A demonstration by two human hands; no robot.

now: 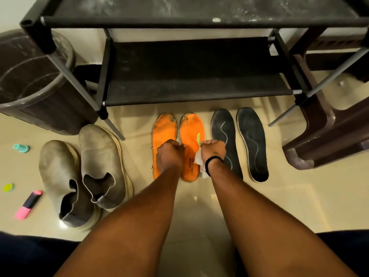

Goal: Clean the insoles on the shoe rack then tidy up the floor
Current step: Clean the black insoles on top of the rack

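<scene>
Two orange insoles lie side by side on the floor in front of the black shoe rack (179, 90): the left orange insole (162, 128) and the right orange insole (191, 126). Two black insoles (221, 126) (251, 136) lie to their right. My left hand (169, 154) rests with closed fingers over the gap between the orange insoles, at their heel half. My right hand (212, 150) is shut on a white wipe (200, 162) at the right orange insole's edge. A small yellow-green piece (198, 138) shows just above that hand.
A pair of dirty grey slip-on shoes (85, 170) stands at the left. A dark bin (34, 80) stands beside the rack's left leg. A pink highlighter (29, 204), a yellow-green cap (8, 187) and a teal piece (21, 148) lie on the floor at the left. A brown plastic stool (329, 126) stands at the right.
</scene>
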